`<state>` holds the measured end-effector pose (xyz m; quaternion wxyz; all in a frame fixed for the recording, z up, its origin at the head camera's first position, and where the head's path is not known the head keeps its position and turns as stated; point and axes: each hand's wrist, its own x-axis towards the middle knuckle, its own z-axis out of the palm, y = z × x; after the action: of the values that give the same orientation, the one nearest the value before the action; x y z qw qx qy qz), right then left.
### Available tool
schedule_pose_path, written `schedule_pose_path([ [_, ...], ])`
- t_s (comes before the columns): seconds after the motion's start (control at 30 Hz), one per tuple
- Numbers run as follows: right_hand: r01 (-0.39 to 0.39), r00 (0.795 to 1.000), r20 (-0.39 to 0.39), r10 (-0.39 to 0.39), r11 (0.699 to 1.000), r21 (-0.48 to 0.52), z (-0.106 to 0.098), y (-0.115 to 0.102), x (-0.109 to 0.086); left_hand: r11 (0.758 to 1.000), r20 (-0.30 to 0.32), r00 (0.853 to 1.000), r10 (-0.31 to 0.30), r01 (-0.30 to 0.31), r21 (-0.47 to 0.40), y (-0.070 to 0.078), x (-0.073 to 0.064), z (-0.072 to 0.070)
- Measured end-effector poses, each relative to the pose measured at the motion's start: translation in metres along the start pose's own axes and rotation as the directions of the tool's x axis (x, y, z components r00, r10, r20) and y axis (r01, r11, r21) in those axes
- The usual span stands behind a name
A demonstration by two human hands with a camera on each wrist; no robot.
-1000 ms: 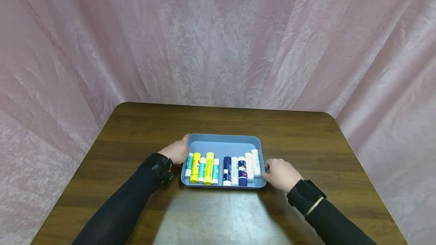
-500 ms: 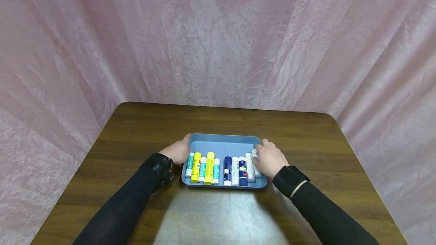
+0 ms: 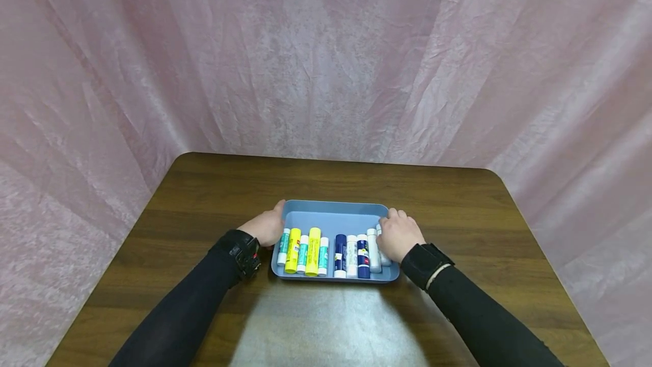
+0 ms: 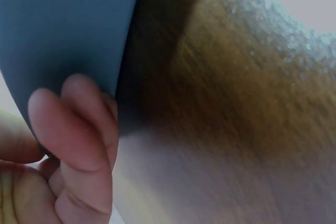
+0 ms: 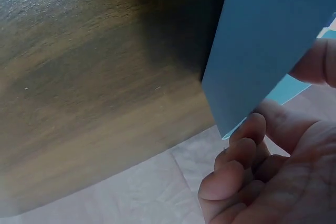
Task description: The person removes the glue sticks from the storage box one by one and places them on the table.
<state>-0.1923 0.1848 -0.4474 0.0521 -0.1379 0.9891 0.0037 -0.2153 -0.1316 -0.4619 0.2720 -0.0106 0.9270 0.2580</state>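
A shallow blue tray (image 3: 336, 207) holds a row of glue sticks in two groups. On its left lie yellow glue sticks (image 3: 313, 252) and smaller teal-and-white glue sticks (image 3: 303, 254). Navy glue sticks (image 3: 340, 254) and white glue sticks (image 3: 373, 248) lie on its right. My left hand (image 3: 262, 227) grips the tray's left wall, fingers curled against its outer face in the left wrist view. My right hand (image 3: 401, 235) reaches over the right wall, thumb and index finger about the rightmost white glue stick (image 3: 385, 258), which the hand partly covers. Its other fingers (image 5: 223, 180) curl outside the wall.
The tray rests on a brown wooden table (image 3: 219, 186) with rounded far corners. Behind and beside it hangs a pink curtain (image 3: 326, 61). Glare brightens the tabletop (image 3: 326, 321) in front of the tray.
My right hand has moved from beside the tray's lower right up and left over its right wall, onto the rightmost glue stick. The left hand has stayed on the tray.
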Motion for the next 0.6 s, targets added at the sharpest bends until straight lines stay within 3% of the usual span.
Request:
schedule_pose_path([
  [0.6, 0.037, 0.999, 0.021, -0.037, 0.999, 0.011, -0.0011, -0.0020, -0.0079, 1.000, 0.006, 1.000, -0.018, 0.018, 0.009, 0.0027, -0.0011, -0.0023],
])
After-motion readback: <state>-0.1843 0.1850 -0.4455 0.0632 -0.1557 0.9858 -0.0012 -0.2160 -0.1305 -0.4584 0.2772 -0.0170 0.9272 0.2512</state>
